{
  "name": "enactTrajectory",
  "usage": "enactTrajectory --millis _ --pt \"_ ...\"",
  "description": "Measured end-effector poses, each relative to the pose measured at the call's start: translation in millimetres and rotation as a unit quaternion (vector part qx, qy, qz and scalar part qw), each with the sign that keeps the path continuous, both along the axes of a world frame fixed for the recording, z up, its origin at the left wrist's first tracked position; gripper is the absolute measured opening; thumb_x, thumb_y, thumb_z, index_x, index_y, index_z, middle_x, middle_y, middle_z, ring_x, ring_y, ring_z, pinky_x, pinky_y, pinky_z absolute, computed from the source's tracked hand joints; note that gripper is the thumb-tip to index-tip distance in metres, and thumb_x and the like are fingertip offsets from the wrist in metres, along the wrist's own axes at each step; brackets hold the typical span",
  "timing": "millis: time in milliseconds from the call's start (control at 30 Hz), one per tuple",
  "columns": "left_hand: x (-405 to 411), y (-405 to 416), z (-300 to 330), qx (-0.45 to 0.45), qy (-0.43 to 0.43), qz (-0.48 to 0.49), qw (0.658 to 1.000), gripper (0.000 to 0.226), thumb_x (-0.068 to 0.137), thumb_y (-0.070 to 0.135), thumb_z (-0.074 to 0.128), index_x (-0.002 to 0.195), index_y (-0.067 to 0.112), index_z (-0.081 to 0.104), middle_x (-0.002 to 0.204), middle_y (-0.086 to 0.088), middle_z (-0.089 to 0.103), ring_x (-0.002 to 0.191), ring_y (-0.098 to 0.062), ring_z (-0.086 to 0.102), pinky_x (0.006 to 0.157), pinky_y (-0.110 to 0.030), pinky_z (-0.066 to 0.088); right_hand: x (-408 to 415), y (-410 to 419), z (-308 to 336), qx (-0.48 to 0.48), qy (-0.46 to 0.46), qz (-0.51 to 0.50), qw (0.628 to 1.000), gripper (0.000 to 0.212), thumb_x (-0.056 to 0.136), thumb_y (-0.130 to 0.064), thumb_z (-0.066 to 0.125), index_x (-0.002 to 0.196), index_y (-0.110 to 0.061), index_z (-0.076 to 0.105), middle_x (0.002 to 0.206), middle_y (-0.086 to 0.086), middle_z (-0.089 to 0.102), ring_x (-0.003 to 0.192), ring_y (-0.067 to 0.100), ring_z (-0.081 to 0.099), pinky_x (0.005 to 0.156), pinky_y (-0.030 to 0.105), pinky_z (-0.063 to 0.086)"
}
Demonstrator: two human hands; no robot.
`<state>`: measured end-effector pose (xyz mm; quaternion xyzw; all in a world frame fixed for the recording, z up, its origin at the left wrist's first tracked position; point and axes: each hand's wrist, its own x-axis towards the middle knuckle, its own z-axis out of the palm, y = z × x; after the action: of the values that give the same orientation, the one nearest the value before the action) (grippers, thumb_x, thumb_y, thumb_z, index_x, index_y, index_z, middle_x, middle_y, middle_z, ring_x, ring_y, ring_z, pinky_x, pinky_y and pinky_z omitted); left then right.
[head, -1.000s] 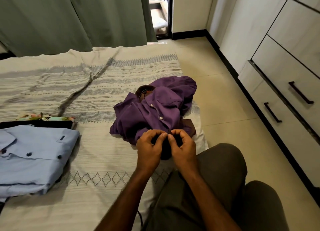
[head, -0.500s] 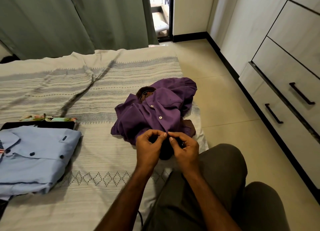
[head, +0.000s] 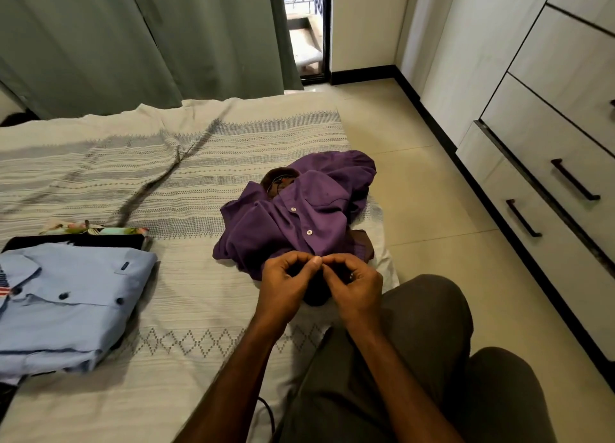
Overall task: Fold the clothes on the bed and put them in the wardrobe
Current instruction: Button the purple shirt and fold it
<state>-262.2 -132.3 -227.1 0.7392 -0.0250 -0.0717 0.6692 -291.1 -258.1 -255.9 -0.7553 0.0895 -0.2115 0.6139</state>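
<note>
From the head view, a purple shirt (head: 296, 216) lies crumpled near the right edge of the bed (head: 186, 309), its button placket facing up with white buttons showing and a brown garment (head: 361, 246) peeking out beneath it. The left hand (head: 283, 286) and the right hand (head: 354, 286) meet at the shirt's near hem, fingers curled, thumb and fingertips of each pinching the purple cloth at the placket; the two hands touch one another there. Towards the left edge of the bed sits a folded light blue shirt (head: 73, 296) with dark buttons, resting on a black folded item (head: 76, 239), with a floral cloth (head: 96, 230) just behind. The person's knees in dark trousers (head: 416, 359) hang over the bed's right edge. The wardrobe (head: 549, 126) with dark handles stands across the tiled floor, its drawers closed. Green curtains (head: 133, 36) hang beyond the far edge.
</note>
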Motion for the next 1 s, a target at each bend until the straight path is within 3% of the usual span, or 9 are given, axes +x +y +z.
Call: enactTrajectory --millis 100,267,367,500,667,767,933,1000 --pt "1.0 0.0 1.1 -0.009 0.002 0.006 1.0 0.013 0.095 0.011 0.067 0.087 0.007 0.077 0.082 -0.01 0.075 0.083 -0.026 0.073 0.076 -0.036 0.06 -1.0 0.4 0.4 -0.001 -0.004 0.012 1.0 0.016 0.083 -0.013 0.081 0.094 -0.023 0.075 0.09 -0.012 0.074 0.087 0.006 0.071 0.077 0.03 0.061" --pt "3.0 -1.6 3.3 -0.025 0.004 0.004 1.0 0.019 0.097 0.008 0.063 0.081 0.002 0.072 0.074 -0.015 0.07 0.071 -0.02 0.066 0.067 -0.029 0.055 -2.0 -2.1 2.6 0.102 0.008 0.044 0.994 0.013 0.089 -0.012 0.075 0.093 -0.024 0.076 0.087 -0.003 0.077 0.082 0.018 0.074 0.075 0.041 0.062" --pt "0.0 -5.5 2.6 -0.027 0.001 -0.013 1.0 0.021 0.099 0.009 0.061 0.081 0.0 0.068 0.073 -0.011 0.067 0.07 -0.018 0.063 0.067 -0.028 0.053 -0.3 -4.5 1.4 0.134 0.022 0.041 0.99 0.019 0.092 -0.008 0.071 0.095 -0.026 0.074 0.093 -0.003 0.076 0.089 0.017 0.073 0.079 0.036 0.061" --pt "-1.9 -8.3 -4.5 0.009 -0.015 -0.018 1.0 0.026 0.101 0.014 0.058 0.077 0.008 0.063 0.068 -0.002 0.06 0.066 -0.013 0.055 0.064 -0.034 0.048 1.4 -3.0 -2.3 0.085 0.037 0.039 0.995 0.016 0.093 -0.013 0.069 0.096 -0.029 0.071 0.091 -0.006 0.074 0.091 0.013 0.071 0.078 0.036 0.061" --pt "-5.8 -17.6 -10.3 0.084 -0.053 -0.003 0.995 0.026 0.097 0.032 0.053 0.07 0.03 0.055 0.063 0.009 0.053 0.061 -0.007 0.047 0.059 -0.039 0.042 2.8 -0.3 -1.2 0.015 0.013 -0.019 1.0 0.016 0.091 -0.012 0.067 0.096 -0.027 0.067 0.087 -0.018 0.068 0.085 0.004 0.067 0.074 0.021 0.056" --pt "-1.6 -20.4 -8.7 0.084 -0.041 0.034 0.995 0.026 0.097 0.035 0.055 0.074 0.023 0.058 0.065 0.002 0.058 0.062 -0.011 0.052 0.06 -0.046 0.048 0.2 -0.1 1.0 0.038 0.003 -0.003 0.999 0.006 0.094 -0.023 0.066 0.099 -0.025 0.07 0.092 -0.015 0.071 0.087 0.008 0.069 0.075 0.025 0.058" --pt "1.2 -17.0 -4.4 0.025 0.016 0.0 1.0 0.028 0.102 0.02 0.057 0.085 0.0 0.066 0.072 -0.018 0.061 0.068 -0.02 0.055 0.062 -0.034 0.05 1.1 -3.5 1.6 0.105 0.034 0.036 0.993 0.013 0.093 -0.015 0.071 0.095 -0.027 0.073 0.091 -0.008 0.075 0.088 0.013 0.072 0.079 0.037 0.061" --pt "3.0 -12.4 -6.2 -0.013 0.058 -0.017 0.998 0.031 0.102 0.02 0.056 0.088 -0.006 0.065 0.073 -0.015 0.055 0.071 -0.02 0.05 0.063 -0.029 0.046 1.9 -5.6 1.1 0.107 0.039 0.049 0.992 0.013 0.093 -0.014 0.07 0.093 -0.027 0.073 0.09 -0.005 0.075 0.087 0.015 0.072 0.08 0.039 0.06"
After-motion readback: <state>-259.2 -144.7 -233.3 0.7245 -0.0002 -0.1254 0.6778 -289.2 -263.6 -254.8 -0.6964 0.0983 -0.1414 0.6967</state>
